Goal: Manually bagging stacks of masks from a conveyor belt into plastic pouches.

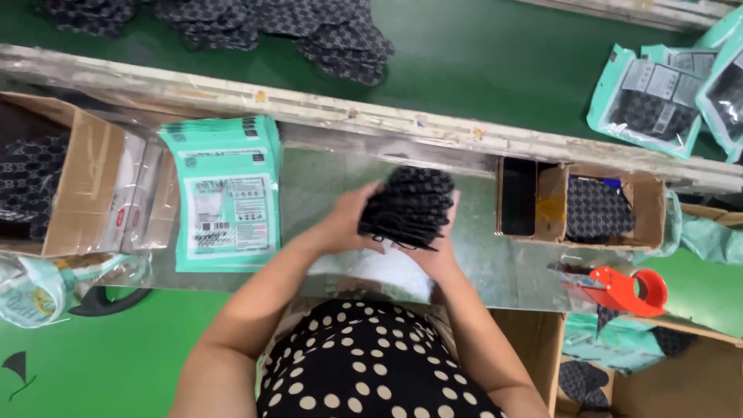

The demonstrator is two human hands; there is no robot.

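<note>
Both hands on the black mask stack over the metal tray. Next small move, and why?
Probably square the stack of black masks: left hand and right hand press it from either side, yet its edges look fanned and ear loops stick out below. Then likely across to the teal pouches lying flat to the left.

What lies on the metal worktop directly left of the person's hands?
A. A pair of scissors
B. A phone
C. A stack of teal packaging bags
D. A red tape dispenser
C: the stack of teal packaging bags lies on the worktop beside the left hand; the red tape dispenser sits far right.
</note>
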